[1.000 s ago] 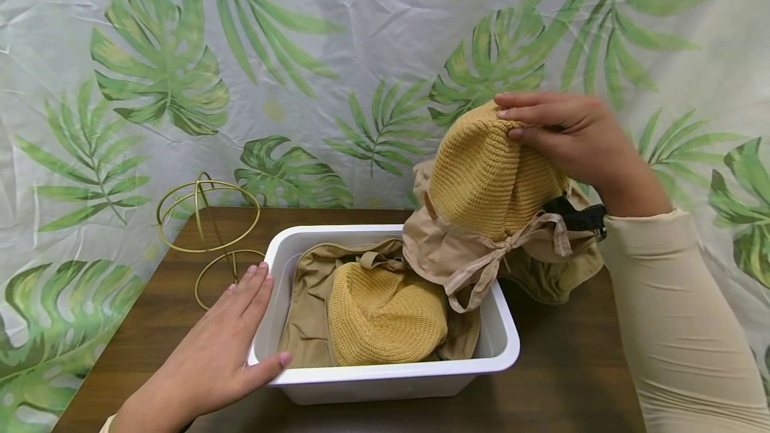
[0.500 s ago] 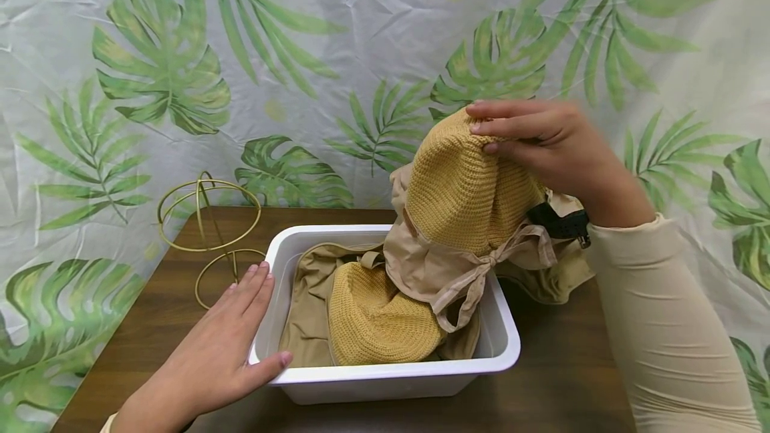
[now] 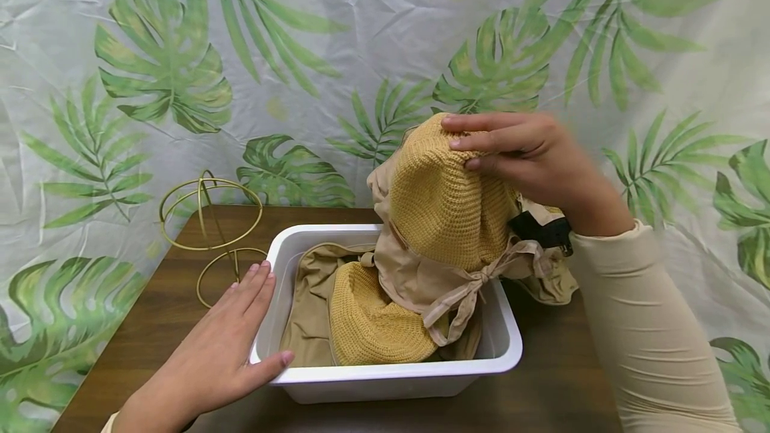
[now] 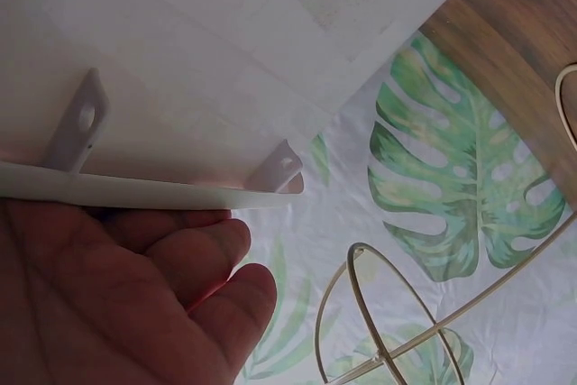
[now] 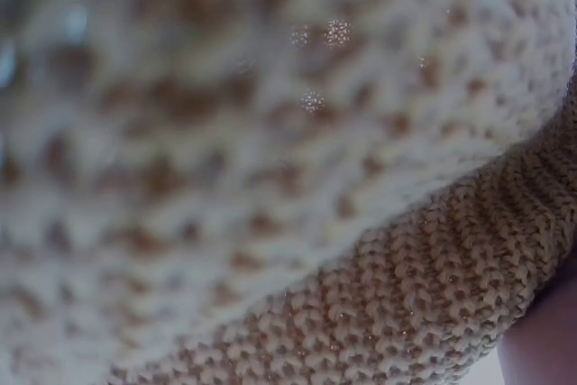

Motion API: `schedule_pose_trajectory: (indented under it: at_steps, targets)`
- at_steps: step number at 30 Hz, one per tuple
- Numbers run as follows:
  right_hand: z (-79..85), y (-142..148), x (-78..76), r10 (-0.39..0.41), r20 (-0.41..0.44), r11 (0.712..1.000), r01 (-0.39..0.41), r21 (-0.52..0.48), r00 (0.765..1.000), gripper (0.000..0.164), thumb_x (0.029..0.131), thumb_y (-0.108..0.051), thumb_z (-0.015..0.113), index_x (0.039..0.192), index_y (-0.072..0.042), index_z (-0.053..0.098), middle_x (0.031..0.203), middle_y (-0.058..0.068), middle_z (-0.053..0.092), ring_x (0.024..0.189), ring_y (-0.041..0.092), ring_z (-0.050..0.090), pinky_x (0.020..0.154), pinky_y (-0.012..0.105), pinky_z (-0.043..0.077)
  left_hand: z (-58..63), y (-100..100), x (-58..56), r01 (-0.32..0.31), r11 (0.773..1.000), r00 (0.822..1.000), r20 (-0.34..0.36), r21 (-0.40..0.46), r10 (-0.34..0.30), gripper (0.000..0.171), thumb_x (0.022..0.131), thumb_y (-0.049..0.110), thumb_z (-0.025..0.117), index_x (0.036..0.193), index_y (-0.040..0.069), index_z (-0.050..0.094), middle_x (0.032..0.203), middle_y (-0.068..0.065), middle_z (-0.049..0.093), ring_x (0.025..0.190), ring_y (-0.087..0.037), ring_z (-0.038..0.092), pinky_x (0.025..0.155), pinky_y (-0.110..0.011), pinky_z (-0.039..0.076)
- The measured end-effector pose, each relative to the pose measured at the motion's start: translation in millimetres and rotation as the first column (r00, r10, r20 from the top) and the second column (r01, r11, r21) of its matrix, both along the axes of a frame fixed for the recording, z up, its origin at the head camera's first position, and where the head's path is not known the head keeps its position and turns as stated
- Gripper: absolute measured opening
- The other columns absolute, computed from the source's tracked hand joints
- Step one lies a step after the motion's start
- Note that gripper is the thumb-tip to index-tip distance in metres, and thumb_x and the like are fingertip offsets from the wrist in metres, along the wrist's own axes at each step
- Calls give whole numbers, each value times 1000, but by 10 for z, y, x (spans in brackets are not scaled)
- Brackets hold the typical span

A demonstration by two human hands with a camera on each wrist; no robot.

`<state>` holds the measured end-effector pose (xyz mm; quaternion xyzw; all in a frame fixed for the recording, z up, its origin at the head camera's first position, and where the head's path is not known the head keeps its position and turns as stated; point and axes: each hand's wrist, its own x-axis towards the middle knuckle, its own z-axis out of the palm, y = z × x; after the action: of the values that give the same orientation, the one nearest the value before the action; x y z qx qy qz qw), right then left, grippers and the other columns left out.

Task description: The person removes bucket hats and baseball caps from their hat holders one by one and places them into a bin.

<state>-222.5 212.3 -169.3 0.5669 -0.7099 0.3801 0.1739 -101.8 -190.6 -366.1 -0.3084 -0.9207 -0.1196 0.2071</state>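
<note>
My right hand (image 3: 529, 159) pinches the top of a yellow knitted sun hat (image 3: 442, 199) with a beige cloth brim and a tied ribbon. The hat hangs over the right side of a white plastic tub (image 3: 397, 371), its brim partly covering a second yellow knitted hat (image 3: 373, 326) with a khaki brim, which lies inside. Knit fabric (image 5: 388, 304) fills the right wrist view, partly blurred. On the tub's left rim rests my left hand (image 3: 222, 346), fingers straight. The left wrist view shows those fingers (image 4: 203, 254) against the rim's edge, under the tub's outer wall (image 4: 198, 51).
A gold wire stand (image 3: 207, 239) with round hoops stands at the table's back left, left of the tub. The dark wooden table (image 3: 541, 386) bears everything. Behind it hangs a leaf-printed curtain (image 3: 385, 32).
My right hand has carried the held hat leftward and slightly down, further over the tub, so it covers more of the second hat. The left hand has stayed on the rim.
</note>
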Motion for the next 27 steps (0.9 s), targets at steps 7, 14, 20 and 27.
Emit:
schedule_pose_trajectory:
  at_steps: [7, 14, 20, 27]
  targets:
    - [-47, -80, 4, 65, 33, 998, -66, 15, 997, 23, 89, -5, 70, 112, 0, 75, 132, 16, 62, 128, 33, 54, 101, 35, 47, 5, 4, 4, -1, 1000, 1000, -6, -4, 1, 92, 89, 57, 61, 145, -12, 39, 156, -26, 30, 145, -37, 28, 118, -23, 0]
    - [-82, -206, -2, 185, 25, 981, -186, 46, 982, 28, 94, -18, 67, 118, -6, 74, 137, 13, 60, 131, 32, 51, 105, 41, 43, 5, 2, 6, -5, 1000, 1000, -6, -5, 5, 92, 89, 58, 61, 145, -12, 39, 156, -26, 30, 145, -37, 28, 117, -22, -1]
    - [-107, -346, 67, 258, 40, 962, -260, 84, 965, 31, 92, -5, 68, 123, -6, 71, 139, 12, 58, 131, 31, 51, 103, 41, 45, 7, -1, 6, -4, 1000, 1000, -5, -6, 4, 92, 89, 57, 61, 145, -13, 39, 156, -26, 30, 145, -37, 27, 118, -22, -1]
    - [-153, -502, 125, 321, 23, 939, -322, 119, 947, 34, 91, -2, 68, 124, -8, 71, 140, 11, 57, 131, 32, 50, 107, 44, 41, 11, -4, 5, 0, 1000, 1000, 1, -2, 0, 93, 89, 57, 62, 146, -12, 38, 157, -25, 29, 145, -37, 27, 118, -23, -1]
